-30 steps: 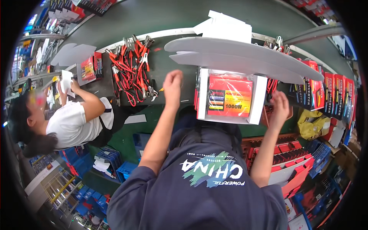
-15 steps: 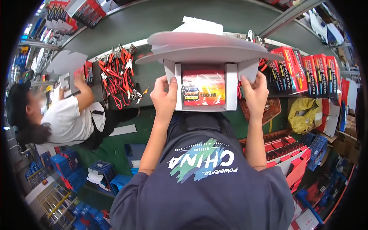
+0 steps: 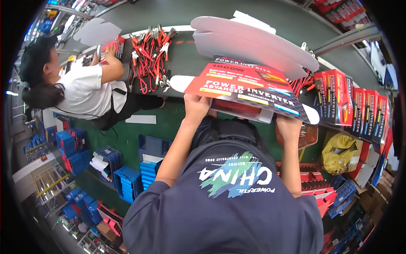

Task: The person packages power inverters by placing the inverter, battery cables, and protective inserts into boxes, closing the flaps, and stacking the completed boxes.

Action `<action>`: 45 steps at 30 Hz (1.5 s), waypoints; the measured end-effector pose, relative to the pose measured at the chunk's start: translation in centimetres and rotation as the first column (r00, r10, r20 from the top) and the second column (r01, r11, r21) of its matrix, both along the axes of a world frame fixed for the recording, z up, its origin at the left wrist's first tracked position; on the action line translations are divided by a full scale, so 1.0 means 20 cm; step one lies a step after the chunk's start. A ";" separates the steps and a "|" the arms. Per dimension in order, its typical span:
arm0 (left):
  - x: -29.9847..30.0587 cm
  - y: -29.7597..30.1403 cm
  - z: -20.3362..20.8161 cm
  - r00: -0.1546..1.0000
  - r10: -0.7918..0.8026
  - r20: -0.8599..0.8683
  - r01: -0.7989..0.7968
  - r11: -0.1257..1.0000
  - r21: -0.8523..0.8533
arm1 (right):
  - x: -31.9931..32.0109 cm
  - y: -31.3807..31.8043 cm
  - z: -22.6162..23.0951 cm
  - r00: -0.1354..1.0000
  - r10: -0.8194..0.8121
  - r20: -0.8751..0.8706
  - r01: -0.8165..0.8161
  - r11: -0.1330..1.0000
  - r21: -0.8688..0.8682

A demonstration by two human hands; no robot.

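In front of me is a cardboard box (image 3: 249, 86) with a red and black printed lid, its lid panel tilted down over the front and covering most of the inside. A strip of the red item (image 3: 237, 109) inside shows below the lid edge. My left hand (image 3: 197, 106) is closed at the box's front left, its fingertips partly hidden under the lid. At the right end my right hand (image 3: 289, 127) grips the box below the lid corner, most of its fingers hidden. White flat cardboard blanks (image 3: 253, 36) lie just behind the box.
Red and black clamp cables (image 3: 150, 61) are heaped left on the green bench (image 3: 186, 55). Printed boxes (image 3: 338, 95) stand in rows at the right. A co-worker in a white shirt (image 3: 86, 91) handles a box at the left. Blue crates (image 3: 128, 184) and a yellow bag (image 3: 339, 153) are lower down.
The lid has come down toward me, so its printed face now shows and the item inside is mostly covered. My hands have moved from the side flaps to below the lid corners.
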State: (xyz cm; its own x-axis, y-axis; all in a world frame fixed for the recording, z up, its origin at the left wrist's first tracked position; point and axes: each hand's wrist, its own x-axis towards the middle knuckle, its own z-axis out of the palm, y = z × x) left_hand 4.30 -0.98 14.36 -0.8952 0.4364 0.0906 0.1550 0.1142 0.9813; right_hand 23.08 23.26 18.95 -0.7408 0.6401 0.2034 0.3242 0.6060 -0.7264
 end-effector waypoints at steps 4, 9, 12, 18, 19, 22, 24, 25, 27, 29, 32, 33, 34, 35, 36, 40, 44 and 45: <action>0.01 -0.10 -0.06 0.910 -0.121 -0.396 0.063 0.986 -0.156 | 0.10 -0.02 -0.12 0.989 0.151 0.002 -0.147 0.961 0.236; -0.27 -0.35 0.00 0.835 -0.159 0.526 0.104 0.986 0.132 | 0.13 -0.06 -0.44 0.998 -0.029 -0.059 0.025 0.997 -0.076; -0.45 -0.35 0.30 0.939 -0.168 0.299 0.134 0.982 0.131 | 0.10 -0.02 -0.54 0.988 -0.144 0.052 0.150 0.846 -0.511; -0.36 -0.02 0.68 0.718 -0.692 0.074 0.584 0.542 -0.605 | 0.28 0.22 -0.36 1.000 -0.002 0.023 0.017 0.757 -0.653; -0.31 -0.01 0.65 0.689 -0.715 0.114 0.543 0.407 -0.735 | 0.32 0.29 -0.28 1.000 -0.001 0.013 0.009 0.766 -0.643; -0.21 -0.03 0.53 0.702 -0.710 -0.054 0.365 0.423 -0.829 | 0.41 0.48 -0.06 0.999 -0.035 0.003 0.033 0.914 -0.405; -0.16 -0.02 0.47 0.734 -0.679 -0.032 0.316 0.383 -0.868 | 0.36 0.43 0.21 0.988 0.018 0.152 0.016 0.976 -0.217; -0.15 -0.02 0.45 0.752 -0.659 -0.011 0.327 0.388 -0.862 | 0.31 0.37 0.27 0.977 0.047 0.207 0.004 0.971 -0.239; -0.11 -0.03 0.32 0.756 -0.654 0.019 0.364 0.396 -0.843 | 0.15 0.16 0.36 0.908 0.135 0.397 -0.098 0.989 -0.112; -0.14 -0.02 0.33 0.759 -0.646 0.080 0.407 0.375 -0.833 | 0.04 0.06 0.36 0.749 0.251 0.613 -0.324 0.946 0.008; -0.06 -0.05 0.25 0.796 -0.600 0.073 0.357 0.370 -0.858 | 0.05 0.02 0.12 0.607 0.325 0.726 -0.234 0.945 -0.228; -0.08 -0.03 0.22 0.777 -0.616 0.129 0.393 0.315 -0.864 | 0.03 0.00 0.07 0.641 0.314 0.700 -0.139 0.945 -0.296; -0.05 -0.05 0.08 0.822 -0.569 0.009 0.337 0.473 -0.814 | 0.08 0.02 -0.09 0.625 0.284 0.727 -0.090 0.951 -0.294; -0.06 -0.07 0.03 0.816 -0.574 -0.071 0.323 0.555 -0.766 | 0.16 0.05 -0.22 0.746 0.326 0.580 -0.085 0.911 -0.403; -0.07 -0.10 0.02 0.815 -0.575 -0.067 0.351 0.582 -0.733 | 0.11 0.00 -0.17 0.760 0.264 0.594 -0.011 0.918 -0.395; -0.20 -0.14 0.17 0.844 -0.515 0.151 0.510 0.683 -0.523 | 0.12 0.09 -0.06 0.714 0.324 0.620 0.013 0.880 -0.474; -0.40 -0.15 0.66 0.665 -0.550 0.504 0.744 0.432 -0.509 | 0.33 0.23 0.17 0.948 0.316 0.029 -0.190 0.639 -0.746; -0.44 -0.18 0.65 0.634 -0.578 0.513 0.771 0.518 -0.369 | 0.30 0.23 0.24 0.968 0.228 -0.108 -0.215 0.519 -0.827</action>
State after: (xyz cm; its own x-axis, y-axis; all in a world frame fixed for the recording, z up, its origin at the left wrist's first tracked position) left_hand -4.54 -4.67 27.32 -0.2359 0.8008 -0.5505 0.1348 0.5880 0.7976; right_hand 29.00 27.81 23.78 -0.8813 0.3307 -0.3377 0.2802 -0.2098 -0.9367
